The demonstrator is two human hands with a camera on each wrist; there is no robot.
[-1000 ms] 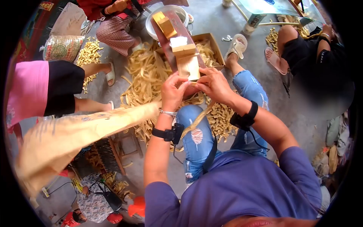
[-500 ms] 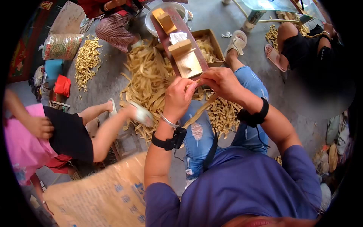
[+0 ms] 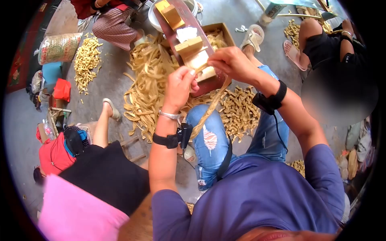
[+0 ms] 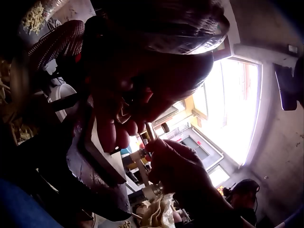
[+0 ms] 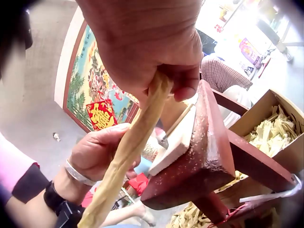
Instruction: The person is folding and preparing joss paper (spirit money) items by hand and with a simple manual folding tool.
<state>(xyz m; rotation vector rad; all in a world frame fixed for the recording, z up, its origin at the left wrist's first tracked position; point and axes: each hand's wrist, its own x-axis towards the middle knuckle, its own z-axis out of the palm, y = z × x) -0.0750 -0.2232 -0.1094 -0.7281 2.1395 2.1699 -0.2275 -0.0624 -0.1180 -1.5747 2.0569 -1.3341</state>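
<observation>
A long, twisted tan strip (image 3: 211,108) runs down from the hands across the left knee. My right hand (image 3: 235,64) pinches it between thumb and fingers; in the right wrist view the strip (image 5: 135,137) hangs from the right hand (image 5: 147,42). The left hand (image 3: 179,88) pinches the short end between the two hands, thumb and forefinger close together. Both hands are over the near end of a dark red bench (image 3: 219,80). A pale wooden block (image 3: 189,46) with a slanted board (image 3: 197,60) sits on that bench, just beyond the fingertips.
Long tan strips (image 3: 146,80) are heaped left of the bench, short knotted pieces (image 3: 239,108) lie near the knees. A cardboard box (image 3: 229,34) of strips stands right of the bench, a white bucket (image 3: 152,18) behind it. A person in pink (image 3: 80,209) is close at left.
Both hands have lifted off the block's front and moved slightly apart, the right one up. The person in pink has come nearer at the left; the brown paper sack has mostly left view.
</observation>
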